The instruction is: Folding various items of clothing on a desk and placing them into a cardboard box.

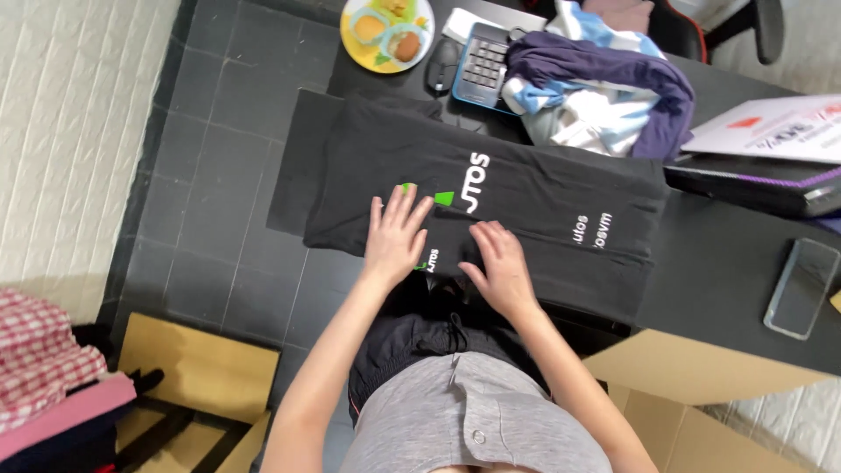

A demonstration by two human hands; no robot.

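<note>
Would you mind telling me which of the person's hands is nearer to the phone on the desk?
The right hand. It lies flat on the black shirt, on the side toward the phone. The left hand rests on the shirt too, farther from the phone.

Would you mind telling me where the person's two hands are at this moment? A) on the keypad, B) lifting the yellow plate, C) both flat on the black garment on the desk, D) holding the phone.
C: the left hand and the right hand both lie palm down on the black garment spread over the desk.
</note>
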